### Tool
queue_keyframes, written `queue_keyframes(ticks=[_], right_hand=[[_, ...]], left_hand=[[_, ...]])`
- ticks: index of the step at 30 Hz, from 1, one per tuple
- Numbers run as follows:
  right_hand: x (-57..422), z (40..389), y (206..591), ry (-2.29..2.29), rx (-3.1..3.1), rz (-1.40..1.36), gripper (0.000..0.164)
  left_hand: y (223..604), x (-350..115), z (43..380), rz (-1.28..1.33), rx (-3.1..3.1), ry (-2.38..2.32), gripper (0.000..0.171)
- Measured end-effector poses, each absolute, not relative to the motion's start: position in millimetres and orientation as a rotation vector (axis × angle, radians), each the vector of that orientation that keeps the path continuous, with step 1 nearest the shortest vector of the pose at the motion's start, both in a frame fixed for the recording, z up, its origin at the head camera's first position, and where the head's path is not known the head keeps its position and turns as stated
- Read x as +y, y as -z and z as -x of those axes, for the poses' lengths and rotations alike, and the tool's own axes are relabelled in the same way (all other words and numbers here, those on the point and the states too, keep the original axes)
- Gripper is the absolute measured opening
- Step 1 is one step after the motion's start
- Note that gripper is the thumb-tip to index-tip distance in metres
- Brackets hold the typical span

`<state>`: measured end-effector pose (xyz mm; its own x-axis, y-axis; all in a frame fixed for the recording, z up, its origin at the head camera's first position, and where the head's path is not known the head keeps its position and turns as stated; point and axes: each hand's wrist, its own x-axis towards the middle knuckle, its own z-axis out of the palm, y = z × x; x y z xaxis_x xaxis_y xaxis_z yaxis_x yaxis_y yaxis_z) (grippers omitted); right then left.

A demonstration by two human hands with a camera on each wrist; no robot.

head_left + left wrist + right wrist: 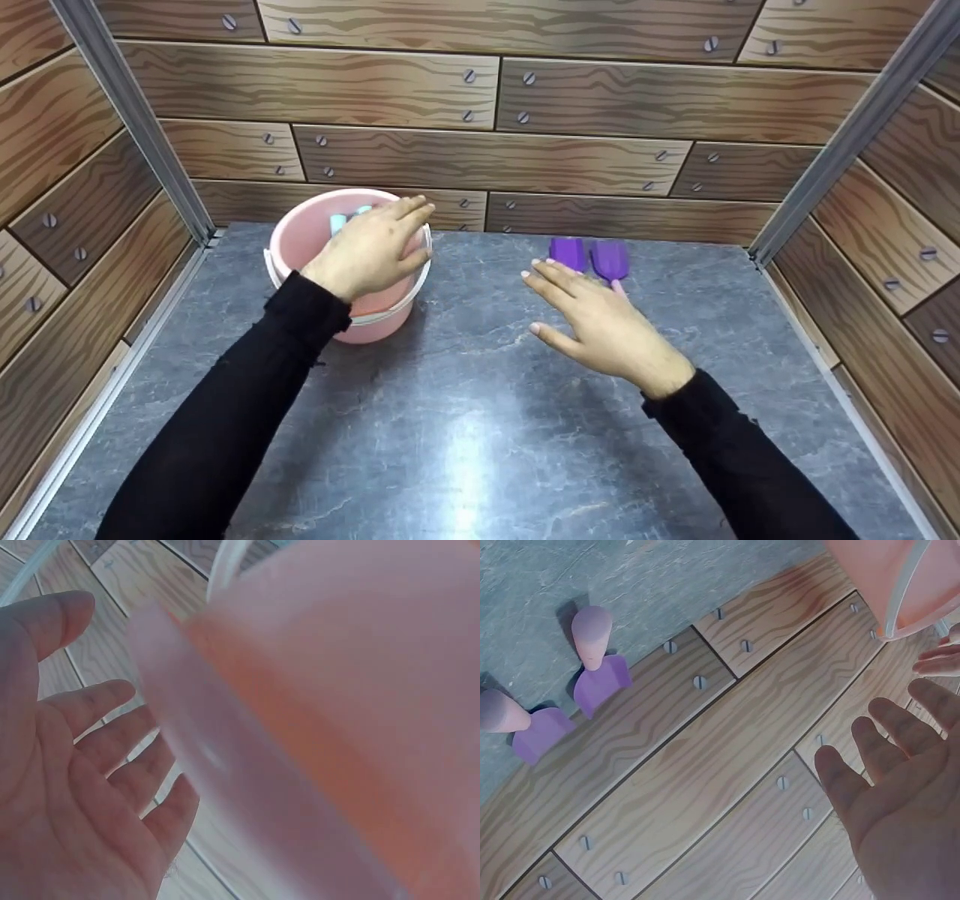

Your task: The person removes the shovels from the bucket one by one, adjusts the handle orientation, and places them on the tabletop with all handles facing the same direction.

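Observation:
My left hand (pixel 371 244) hovers over a pink bucket (pixel 379 328) at the back left, fingers extended and holding nothing. The left wrist view has the fingers spread beside the bucket's rim (pixel 225 757). Inside the bucket are light blue pieces (pixel 338 223), partly hidden by that hand. To the right, my right hand (pixel 600 319) is raised above the table with straight fingers and nothing in its grip. Just beyond it lie two small purple toy shovels, one (pixel 568 255) on the left and another (pixel 610 260) on the right; their pale pink handles show in the right wrist view.
The grey marbled tabletop (pixel 465 390) is bounded by wood-patterned panels (pixel 420 154) at the back and both sides. Metal posts (pixel 847 139) stand at the back corners. A white handle (pixel 382 315) hangs down the bucket's front.

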<state>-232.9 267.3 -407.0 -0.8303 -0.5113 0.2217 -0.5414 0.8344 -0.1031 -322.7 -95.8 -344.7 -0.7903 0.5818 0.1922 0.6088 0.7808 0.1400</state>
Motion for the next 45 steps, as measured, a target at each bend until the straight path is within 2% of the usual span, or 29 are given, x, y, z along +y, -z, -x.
queue_keyframes(ticks=[5, 18, 31, 38, 45], right_hand=[[261.6, 225.7, 405.4, -0.233, -2.839, -0.817, 0.078], [248.7, 211.4, 402.3, -0.239, -2.746, -1.019, 0.077], [239.2, 195.9, 398.1, -0.231, -2.717, -1.091, 0.079], [235.6, 190.3, 397.3, -0.195, -2.704, -1.128, 0.079], [232.0, 186.9, 396.8, -0.193, -2.72, -1.143, 0.079]], left_hand=[[339.1, -102.6, 330.8, 0.893, -2.873, 0.275, 0.074], [325.9, -116.4, 354.6, 0.79, -3.095, 0.204, 0.075], [309.6, -125.3, 356.0, 0.822, -3.164, 0.15, 0.072], [304.0, -130.0, 365.6, 0.781, -3.224, 0.104, 0.075], [299.8, -130.3, 370.8, 0.718, -3.288, 0.017, 0.071]])
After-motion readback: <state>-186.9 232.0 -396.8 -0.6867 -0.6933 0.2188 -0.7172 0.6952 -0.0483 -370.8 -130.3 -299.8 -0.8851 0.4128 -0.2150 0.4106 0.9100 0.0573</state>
